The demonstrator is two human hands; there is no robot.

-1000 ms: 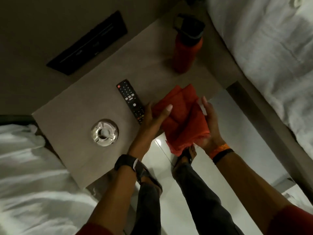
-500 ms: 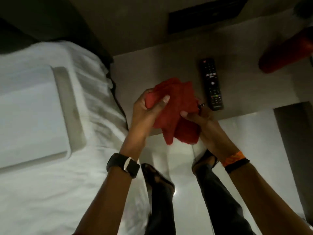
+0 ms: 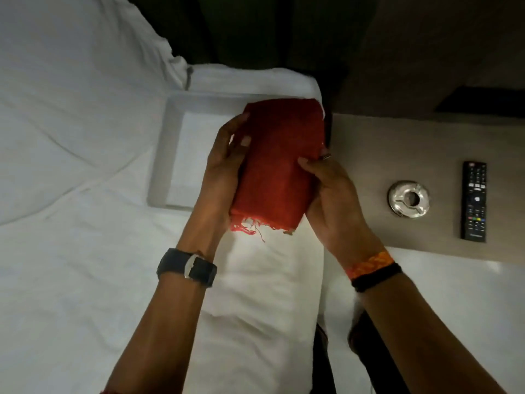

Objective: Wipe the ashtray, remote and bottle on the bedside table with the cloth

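Note:
I hold a folded red cloth (image 3: 278, 163) with a frayed lower edge between both hands, above the edge of a white bed. My left hand (image 3: 224, 169) grips its left side and my right hand (image 3: 329, 194) grips its right side. To the right, on the beige bedside table (image 3: 369, 143), sits a round shiny metal ashtray (image 3: 408, 201). A black remote (image 3: 474, 201) lies lengthwise just right of the ashtray. The bottle is out of view.
A white bed (image 3: 85, 194) with a white tray-like rectangle (image 3: 170, 155) on it fills the left side. A dark wall panel (image 3: 480, 100) sits behind the table. White floor (image 3: 454, 285) and my dark-trousered legs show below.
The view has swung left, so the bed now fills the frame and the bottle has left it. The cloth has gone from loosely bunched to a flat folded rectangle held in both hands.

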